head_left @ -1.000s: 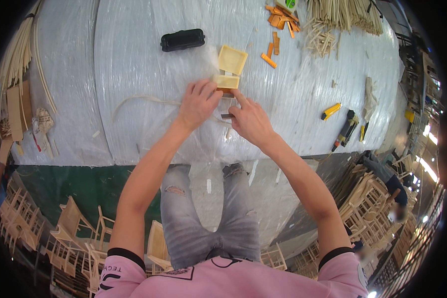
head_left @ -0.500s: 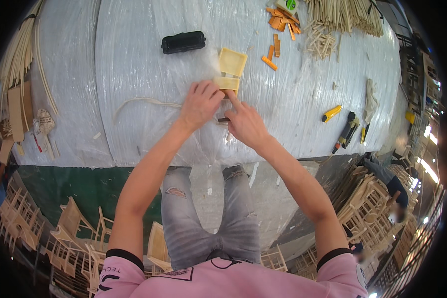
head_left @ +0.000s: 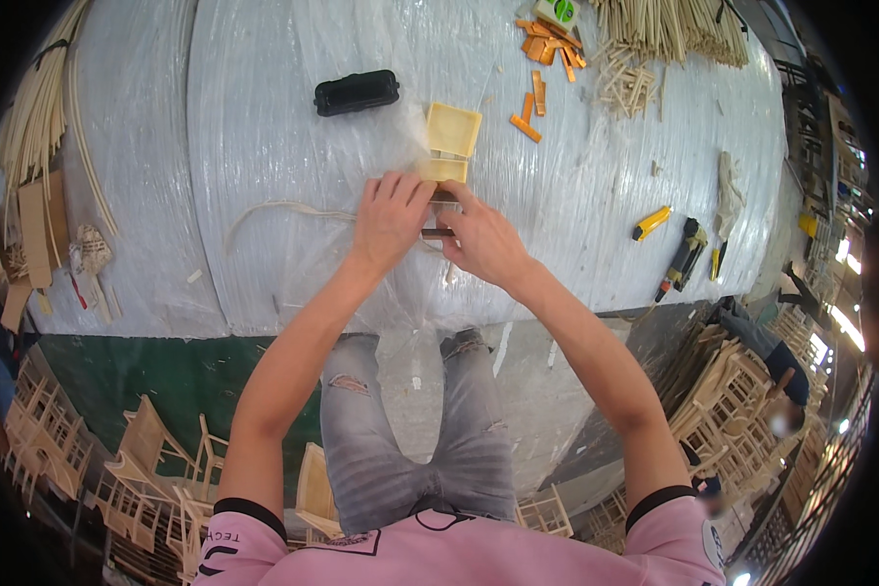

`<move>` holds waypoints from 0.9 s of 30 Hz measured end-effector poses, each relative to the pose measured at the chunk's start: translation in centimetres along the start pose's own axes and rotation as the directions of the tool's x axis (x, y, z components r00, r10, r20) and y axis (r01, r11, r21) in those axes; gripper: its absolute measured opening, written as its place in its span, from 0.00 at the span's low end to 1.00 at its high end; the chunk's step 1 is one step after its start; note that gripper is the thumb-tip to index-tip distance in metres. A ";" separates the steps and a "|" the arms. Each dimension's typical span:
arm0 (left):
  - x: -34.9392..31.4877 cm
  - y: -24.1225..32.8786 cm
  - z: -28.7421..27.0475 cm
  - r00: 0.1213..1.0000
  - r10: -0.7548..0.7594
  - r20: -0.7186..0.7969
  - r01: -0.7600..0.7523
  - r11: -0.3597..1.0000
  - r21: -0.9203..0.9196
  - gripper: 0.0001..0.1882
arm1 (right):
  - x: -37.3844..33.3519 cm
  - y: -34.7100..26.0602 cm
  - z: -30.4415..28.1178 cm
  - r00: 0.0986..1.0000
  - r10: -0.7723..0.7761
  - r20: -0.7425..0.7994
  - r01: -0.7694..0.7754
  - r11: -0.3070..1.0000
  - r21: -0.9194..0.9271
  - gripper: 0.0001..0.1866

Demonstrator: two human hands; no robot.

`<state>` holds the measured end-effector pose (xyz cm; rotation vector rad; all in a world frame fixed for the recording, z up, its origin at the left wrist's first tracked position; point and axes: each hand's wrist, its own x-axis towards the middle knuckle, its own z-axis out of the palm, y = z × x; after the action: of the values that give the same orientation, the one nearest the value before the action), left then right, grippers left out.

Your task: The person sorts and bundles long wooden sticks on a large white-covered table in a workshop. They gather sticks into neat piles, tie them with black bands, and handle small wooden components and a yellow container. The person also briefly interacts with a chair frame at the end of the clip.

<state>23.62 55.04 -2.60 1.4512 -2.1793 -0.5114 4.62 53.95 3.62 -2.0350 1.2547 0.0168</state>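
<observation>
Head view: near edge of open yellow box (head_left: pixel 452 132) is met by both hands. Left hand (head_left: pixel 391 220) is laid at its near-left corner, fingers together; whether anything is clamped can't be told. Brown piece (head_left: pixel 442 196) is seen between the fingertips, just near of the box. Dark strip (head_left: pixel 437 234), nearer the wearer than the box, is pinched in right hand (head_left: pixel 485 241). Change: right index, extended earlier, is now curled inward; brown piece is probably being steadied from both sides.

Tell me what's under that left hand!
Plastic sheeting shows around the left hand, and a pale strip runs up to its outer edge. The hand is at the near end of the yellow box. Anything directly beneath the palm is covered.
</observation>
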 end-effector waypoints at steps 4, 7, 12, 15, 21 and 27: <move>-0.3 0.1 0.2 1.000 0.003 -0.023 -0.003 1.000 0.009 0.24 | -0.1 0.1 0.0 1.000 -0.011 -0.022 0.011 1.000 0.021 0.07; -0.3 0.1 0.1 1.000 -0.003 -0.007 0.003 1.000 0.000 0.24 | -0.3 0.2 -0.2 1.000 0.000 -0.021 0.002 0.998 0.061 0.07; 0.0 0.2 0.0 0.999 -0.019 0.026 0.020 0.998 -0.064 0.24 | -0.5 0.4 -0.3 1.000 0.018 0.001 -0.018 0.996 0.086 0.07; 0.2 -0.1 0.0 0.998 -0.019 0.063 0.024 0.996 -0.091 0.24 | -0.7 0.5 -0.6 0.999 0.032 0.011 -0.034 0.987 0.158 0.08; 0.3 -0.4 0.0 0.998 0.036 0.059 -0.033 0.998 -0.051 0.22 | -1.8 0.7 1.4 0.991 -0.064 -0.117 0.062 0.998 -0.023 0.09; -0.2 -0.4 -0.2 0.997 0.071 0.015 -0.071 0.997 0.004 0.19 | -2.4 1.0 2.2 0.988 -0.041 -0.146 0.035 0.998 -0.046 0.10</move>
<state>24.07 55.05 -2.70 1.3708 -2.2367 -0.4941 3.34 56.79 2.31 -2.1293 1.3153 -0.1279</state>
